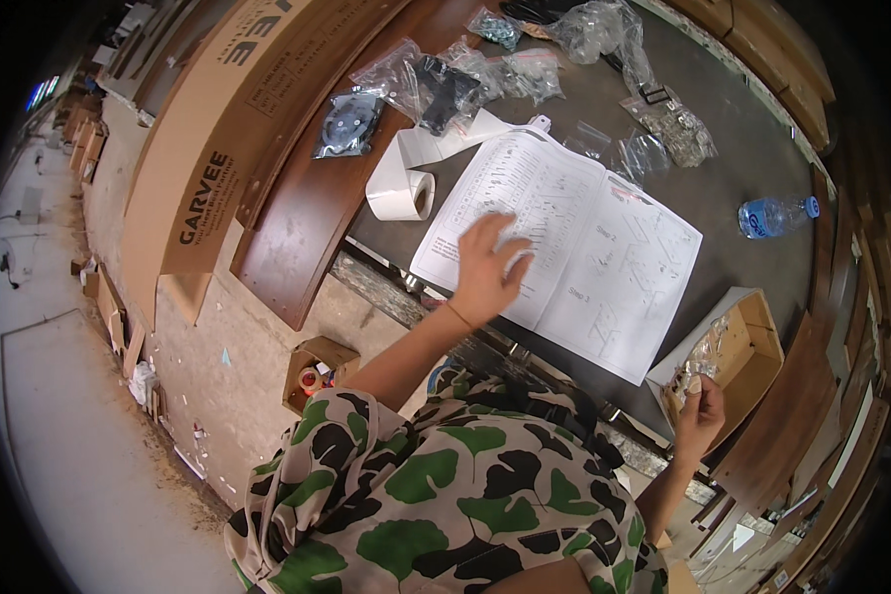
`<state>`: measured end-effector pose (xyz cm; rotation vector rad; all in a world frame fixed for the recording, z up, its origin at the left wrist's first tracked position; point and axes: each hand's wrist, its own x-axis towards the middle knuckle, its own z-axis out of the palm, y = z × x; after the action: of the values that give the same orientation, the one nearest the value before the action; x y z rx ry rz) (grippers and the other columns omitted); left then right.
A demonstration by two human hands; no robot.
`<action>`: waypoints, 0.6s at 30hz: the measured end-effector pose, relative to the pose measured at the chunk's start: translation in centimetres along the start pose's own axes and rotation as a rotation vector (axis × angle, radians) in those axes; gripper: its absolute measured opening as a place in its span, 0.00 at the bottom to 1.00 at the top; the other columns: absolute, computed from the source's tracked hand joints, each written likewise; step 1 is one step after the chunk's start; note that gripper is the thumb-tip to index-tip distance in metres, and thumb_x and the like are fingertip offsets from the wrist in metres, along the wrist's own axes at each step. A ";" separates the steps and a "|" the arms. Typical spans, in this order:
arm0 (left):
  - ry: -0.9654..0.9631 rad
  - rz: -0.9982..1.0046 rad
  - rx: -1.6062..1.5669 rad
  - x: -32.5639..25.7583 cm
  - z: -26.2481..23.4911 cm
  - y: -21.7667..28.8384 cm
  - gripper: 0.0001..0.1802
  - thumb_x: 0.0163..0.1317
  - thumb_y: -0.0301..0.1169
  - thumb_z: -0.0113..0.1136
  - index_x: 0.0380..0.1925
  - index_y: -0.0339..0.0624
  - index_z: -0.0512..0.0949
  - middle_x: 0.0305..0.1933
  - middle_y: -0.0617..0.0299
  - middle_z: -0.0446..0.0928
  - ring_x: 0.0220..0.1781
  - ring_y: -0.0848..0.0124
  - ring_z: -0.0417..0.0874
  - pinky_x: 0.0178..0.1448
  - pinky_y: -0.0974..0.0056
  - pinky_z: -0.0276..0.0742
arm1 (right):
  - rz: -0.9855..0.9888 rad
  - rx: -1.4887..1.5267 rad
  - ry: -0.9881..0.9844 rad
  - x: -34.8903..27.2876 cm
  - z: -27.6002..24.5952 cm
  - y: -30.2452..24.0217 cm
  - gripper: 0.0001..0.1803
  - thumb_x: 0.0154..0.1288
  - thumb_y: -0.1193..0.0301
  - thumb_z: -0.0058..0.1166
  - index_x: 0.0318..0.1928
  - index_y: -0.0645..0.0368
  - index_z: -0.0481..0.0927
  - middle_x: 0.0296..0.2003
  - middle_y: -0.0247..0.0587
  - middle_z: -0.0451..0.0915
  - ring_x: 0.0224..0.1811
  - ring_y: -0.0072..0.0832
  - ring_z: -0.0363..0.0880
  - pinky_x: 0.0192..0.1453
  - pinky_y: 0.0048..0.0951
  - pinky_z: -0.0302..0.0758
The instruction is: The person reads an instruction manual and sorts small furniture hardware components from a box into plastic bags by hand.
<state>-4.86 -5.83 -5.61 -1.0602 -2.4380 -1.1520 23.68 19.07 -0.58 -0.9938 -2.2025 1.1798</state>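
Observation:
An instruction booklet (619, 262) lies spread on the dark table, with printed lists on its left page and line drawings on its right. My left hand (490, 269) is over the left page, fingers apart and nothing in them. At the right, my right hand (700, 418) pinches a clear plastic bag (701, 358) at the near-left side of a small cardboard box (759, 332). Small parts seem to be inside the bag, too small to name. Beyond the booklet's left corner stands a roll of white labels (403, 194), its strip trailing toward the back.
Bags of hardware (533, 74) crowd the table's far side, near a bag of metal parts (678, 129). A water bottle (777, 217) lies at right. Brown boards (302, 259) and a long carton (193, 188) are at left. A box of tape rolls (317, 371) sits lower left.

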 end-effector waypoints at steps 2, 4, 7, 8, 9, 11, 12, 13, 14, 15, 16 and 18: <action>-0.091 0.022 -0.019 -1.2 0.9 1.2 0.14 0.50 0.28 0.65 0.40 0.44 0.80 0.54 0.52 0.71 0.58 0.52 0.69 0.58 0.52 0.64 | -0.005 -0.023 0.008 -0.3 0.2 -0.3 0.11 0.66 0.68 0.55 0.39 0.65 0.79 0.33 0.30 0.75 0.33 0.16 0.69 0.39 0.18 0.66; -0.182 0.038 -0.012 -1.1 1.3 1.8 0.17 0.52 0.28 0.64 0.44 0.42 0.77 0.53 0.52 0.72 0.56 0.53 0.70 0.57 0.52 0.64 | 0.031 -0.025 0.006 -0.8 0.3 0.2 0.11 0.66 0.67 0.56 0.39 0.64 0.79 0.33 0.30 0.74 0.33 0.16 0.69 0.39 0.18 0.66; -0.292 0.002 0.006 -0.7 1.8 1.5 0.21 0.53 0.28 0.62 0.49 0.38 0.73 0.53 0.51 0.72 0.54 0.53 0.71 0.56 0.52 0.66 | 0.048 0.005 0.033 -1.4 0.6 1.4 0.11 0.66 0.67 0.56 0.39 0.64 0.79 0.32 0.30 0.74 0.33 0.17 0.69 0.39 0.18 0.66; -0.325 -0.021 0.013 -0.3 2.1 1.2 0.23 0.54 0.28 0.61 0.51 0.36 0.72 0.53 0.50 0.71 0.53 0.53 0.71 0.55 0.53 0.66 | 0.056 0.013 0.036 -1.5 0.7 1.6 0.11 0.66 0.67 0.56 0.39 0.64 0.79 0.32 0.30 0.74 0.33 0.17 0.69 0.39 0.18 0.66; -0.321 -0.010 0.016 -0.1 2.3 0.8 0.23 0.54 0.28 0.61 0.51 0.35 0.71 0.53 0.49 0.71 0.52 0.52 0.72 0.55 0.53 0.67 | 0.066 0.022 0.040 -1.5 0.8 1.7 0.11 0.66 0.68 0.56 0.39 0.64 0.79 0.32 0.30 0.74 0.33 0.17 0.69 0.39 0.18 0.66; -0.314 0.010 0.020 0.5 2.7 0.2 0.24 0.54 0.28 0.61 0.52 0.32 0.70 0.52 0.48 0.71 0.50 0.51 0.73 0.54 0.53 0.69 | 0.052 0.018 0.051 -1.5 1.0 1.7 0.11 0.66 0.68 0.56 0.39 0.64 0.79 0.32 0.30 0.74 0.33 0.17 0.69 0.38 0.18 0.66; -0.312 0.017 0.034 0.9 2.9 0.1 0.24 0.54 0.28 0.60 0.52 0.31 0.70 0.52 0.47 0.71 0.49 0.50 0.73 0.53 0.53 0.70 | 0.028 0.003 0.057 -1.3 1.2 1.4 0.10 0.66 0.68 0.56 0.39 0.64 0.79 0.32 0.30 0.74 0.32 0.17 0.69 0.38 0.18 0.67; -0.311 0.023 0.048 1.4 3.0 0.0 0.24 0.54 0.28 0.60 0.51 0.31 0.70 0.52 0.47 0.71 0.48 0.50 0.73 0.52 0.53 0.71 | 0.003 -0.011 0.063 -1.2 1.4 1.2 0.10 0.66 0.68 0.57 0.39 0.64 0.79 0.32 0.30 0.74 0.32 0.17 0.69 0.38 0.18 0.67; -0.309 0.028 0.063 1.8 3.2 -0.1 0.24 0.54 0.28 0.60 0.51 0.30 0.69 0.51 0.47 0.71 0.47 0.50 0.74 0.51 0.53 0.72 | 0.009 0.011 0.053 -1.2 1.5 1.5 0.11 0.66 0.68 0.57 0.39 0.64 0.79 0.31 0.29 0.74 0.31 0.15 0.68 0.37 0.17 0.66; -0.307 0.021 0.072 2.2 3.4 -0.2 0.24 0.55 0.28 0.60 0.52 0.30 0.69 0.51 0.47 0.71 0.47 0.50 0.74 0.51 0.53 0.72 | 0.014 0.030 0.045 -1.2 1.6 1.8 0.11 0.66 0.68 0.57 0.40 0.64 0.79 0.30 0.28 0.74 0.30 0.14 0.68 0.35 0.16 0.66; -0.304 0.013 0.081 2.6 3.7 -0.4 0.24 0.55 0.28 0.59 0.52 0.30 0.69 0.50 0.47 0.71 0.47 0.50 0.74 0.50 0.53 0.73 | 0.018 0.050 0.035 -1.1 1.7 2.0 0.11 0.66 0.67 0.57 0.41 0.64 0.79 0.28 0.27 0.75 0.29 0.12 0.68 0.34 0.15 0.66; -0.319 -0.014 0.095 3.3 4.2 -0.6 0.25 0.55 0.28 0.59 0.52 0.30 0.68 0.48 0.47 0.71 0.46 0.50 0.74 0.48 0.54 0.74 | 0.068 0.092 0.025 -1.1 1.9 1.9 0.10 0.66 0.68 0.56 0.40 0.63 0.79 0.27 0.27 0.74 0.28 0.12 0.67 0.32 0.15 0.65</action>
<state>-7.32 -1.28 -7.08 -1.2833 -2.7116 -0.9193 23.81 17.97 -3.23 -1.0465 -2.0904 1.2796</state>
